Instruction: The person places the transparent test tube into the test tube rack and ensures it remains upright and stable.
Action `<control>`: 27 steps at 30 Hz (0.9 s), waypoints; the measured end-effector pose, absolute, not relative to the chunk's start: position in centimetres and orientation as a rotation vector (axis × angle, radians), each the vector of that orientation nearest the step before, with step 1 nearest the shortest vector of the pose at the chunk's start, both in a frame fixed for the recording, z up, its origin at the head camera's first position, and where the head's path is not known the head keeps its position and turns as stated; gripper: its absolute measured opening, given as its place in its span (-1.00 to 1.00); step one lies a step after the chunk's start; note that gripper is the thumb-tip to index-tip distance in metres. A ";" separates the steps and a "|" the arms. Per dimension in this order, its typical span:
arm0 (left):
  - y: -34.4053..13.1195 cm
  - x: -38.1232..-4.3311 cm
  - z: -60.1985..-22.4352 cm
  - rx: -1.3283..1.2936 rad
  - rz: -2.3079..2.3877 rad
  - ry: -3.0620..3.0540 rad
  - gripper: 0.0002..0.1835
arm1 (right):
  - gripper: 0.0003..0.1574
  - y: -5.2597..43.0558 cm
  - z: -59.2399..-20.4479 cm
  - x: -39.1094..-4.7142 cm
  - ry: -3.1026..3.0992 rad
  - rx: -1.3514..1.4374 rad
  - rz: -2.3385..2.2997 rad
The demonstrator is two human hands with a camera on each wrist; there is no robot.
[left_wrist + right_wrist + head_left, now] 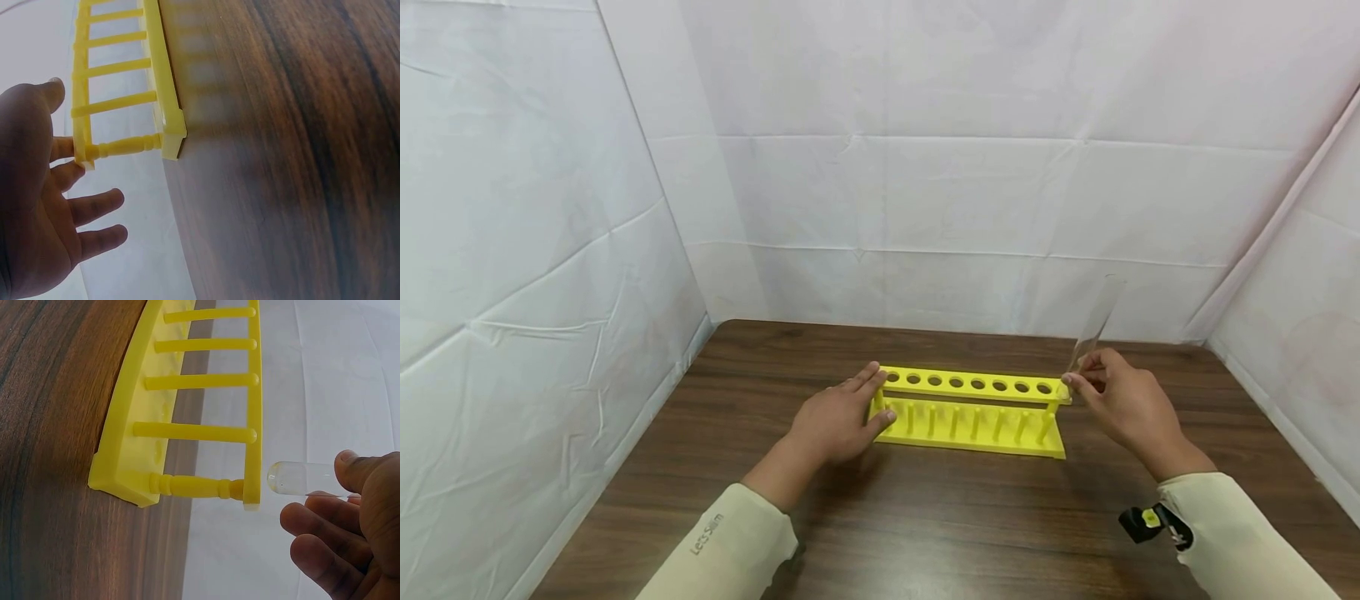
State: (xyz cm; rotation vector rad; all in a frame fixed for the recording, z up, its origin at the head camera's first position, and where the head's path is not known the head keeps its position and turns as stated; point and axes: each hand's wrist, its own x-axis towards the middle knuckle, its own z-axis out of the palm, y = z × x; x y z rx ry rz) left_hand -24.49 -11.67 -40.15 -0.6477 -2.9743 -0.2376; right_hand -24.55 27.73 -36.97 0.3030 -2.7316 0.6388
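Note:
A yellow test tube rack (pixel 966 450) stands on the table, with a row of round holes along its top bar and upright pegs below. At its left end, my left hand (pixel 842 417) rests against the top bar; its fingers (pixel 97 206) are extended and spread. My right hand (pixel 1131 404) pinches a clear glass test tube (pixel 1099 317) between thumb and fingers, beside the rack's right end. The tube leans with its upper end to the right. In the right wrist view, the tube's rounded bottom (pixel 278 478) is just above the top bar (pixel 253 412), apart from it.
The dark wood-grain table (pixel 940 525) extends around the rack. White sheeting (pixel 880 192) hangs behind it and on both sides. A black strap (pixel 1172 525) with a small device shows at my right sleeve.

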 end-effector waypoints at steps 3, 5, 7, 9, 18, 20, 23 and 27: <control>-11.7 -24.5 -40.1 -0.657 -0.251 -2.969 -0.25 | -0.43 27.6 -36.9 -24.6 -2.737 0.297 0.640; -11.7 -24.4 -40.1 -0.659 -0.251 -2.968 -0.25 | -0.40 27.5 -37.0 -24.7 -2.741 0.297 0.640; -11.6 -24.4 -40.1 -0.657 -0.242 -2.970 -0.25 | -0.37 27.5 -37.0 -24.6 -2.748 0.298 0.649; -11.6 -24.4 -40.1 -0.655 -0.233 -2.974 -0.24 | -0.33 27.5 -37.1 -24.6 -2.758 0.291 0.658; -11.4 -24.3 -40.0 -0.654 -0.219 -2.973 -0.24 | -0.31 27.3 -37.0 -24.7 -2.763 0.287 0.658; -11.4 -24.3 -40.0 -0.657 -0.222 -2.973 -0.24 | -0.32 27.3 -37.1 -24.8 -2.760 0.294 0.657; -11.4 -24.3 -39.9 -0.656 -0.210 -2.979 -0.24 | -0.34 27.2 -37.2 -24.9 -2.756 0.296 0.654; -11.4 -24.3 -40.0 -0.651 -0.198 -2.979 -0.24 | -0.35 27.0 -37.3 -25.1 -2.751 0.302 0.651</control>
